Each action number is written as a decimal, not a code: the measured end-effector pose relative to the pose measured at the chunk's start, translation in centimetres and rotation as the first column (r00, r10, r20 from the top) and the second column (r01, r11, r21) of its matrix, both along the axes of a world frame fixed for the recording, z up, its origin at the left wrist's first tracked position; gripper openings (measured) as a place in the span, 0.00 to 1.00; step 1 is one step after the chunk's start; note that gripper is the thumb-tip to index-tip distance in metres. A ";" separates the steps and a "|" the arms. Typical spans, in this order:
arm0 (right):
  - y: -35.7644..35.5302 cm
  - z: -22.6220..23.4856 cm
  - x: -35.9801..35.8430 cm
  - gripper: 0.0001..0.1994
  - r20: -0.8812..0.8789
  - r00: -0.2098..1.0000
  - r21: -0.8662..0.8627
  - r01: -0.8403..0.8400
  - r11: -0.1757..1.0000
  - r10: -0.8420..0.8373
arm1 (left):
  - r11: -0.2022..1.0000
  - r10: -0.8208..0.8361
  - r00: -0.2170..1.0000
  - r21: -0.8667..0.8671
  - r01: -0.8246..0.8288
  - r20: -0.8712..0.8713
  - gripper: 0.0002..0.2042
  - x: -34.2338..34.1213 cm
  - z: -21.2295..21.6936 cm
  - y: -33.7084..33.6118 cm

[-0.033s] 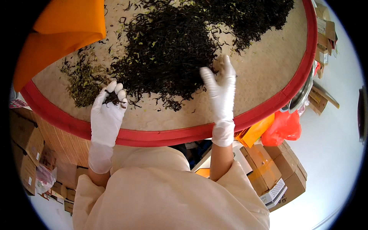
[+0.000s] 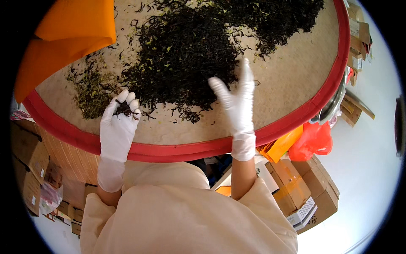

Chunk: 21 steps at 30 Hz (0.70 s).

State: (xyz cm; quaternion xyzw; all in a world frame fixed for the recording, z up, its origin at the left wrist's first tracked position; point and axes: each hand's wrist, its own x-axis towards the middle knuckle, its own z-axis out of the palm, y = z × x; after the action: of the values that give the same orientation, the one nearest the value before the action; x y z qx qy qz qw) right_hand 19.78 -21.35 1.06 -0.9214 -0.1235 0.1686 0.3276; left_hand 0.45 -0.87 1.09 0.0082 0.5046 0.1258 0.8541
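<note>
A broad heap of dark, twisted dried tea leaves (image 2: 182, 55), flecked with yellow-green bits, lies on a round pale tray (image 2: 292, 80) with a red cloth rim. My left hand (image 2: 120, 122), in a white glove, is palm up near the front rim, its curled fingers holding a small pinch of tea leaves (image 2: 123, 109). Just beyond it is a smaller greenish-brown pile (image 2: 91, 86). My right hand (image 2: 237, 101), also gloved in white, hovers by the heap's right edge. Its thumb and fingers are spread apart, with nothing visible between them.
An orange sheet (image 2: 76, 38) overhangs the tray at upper left. Outside the rim on the right are a metal pan (image 2: 334, 103), a red plastic bag (image 2: 311, 144) and cardboard boxes (image 2: 287, 186). More boxes (image 2: 27, 148) stand at lower left.
My right hand has shifted slightly left along the heap's edge, fingers still spread. My left hand stays in place with its pinch of tea leaves.
</note>
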 end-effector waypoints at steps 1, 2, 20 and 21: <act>0.2 -1.2 -0.3 0.49 0.159 0.973 -0.021 -0.169 0.985 0.170 | 1.000 -0.013 1.000 0.004 0.013 0.000 0.15 0.1 -0.1 0.1; 1.4 -1.1 -0.9 0.48 0.177 0.955 -0.124 -0.218 0.968 0.238 | 1.000 -0.022 1.000 0.006 0.022 -0.001 0.15 0.1 -0.2 0.1; 2.8 4.4 -1.8 0.38 -0.059 0.997 0.301 -0.019 0.953 0.038 | 0.999 -0.032 0.998 -0.037 0.034 0.060 0.16 0.5 -0.3 -0.3; 3.4 5.6 -1.7 0.38 0.014 0.992 0.239 -0.126 0.963 0.126 | 0.999 -0.036 0.996 -0.033 0.039 0.082 0.17 0.4 -0.4 -0.3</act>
State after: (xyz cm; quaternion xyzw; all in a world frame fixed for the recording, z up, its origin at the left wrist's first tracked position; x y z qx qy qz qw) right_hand 18.05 -17.94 6.67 -0.8654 -0.2012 0.1734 0.4249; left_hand 0.84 -1.19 0.66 -0.0023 0.4714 0.1014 0.8761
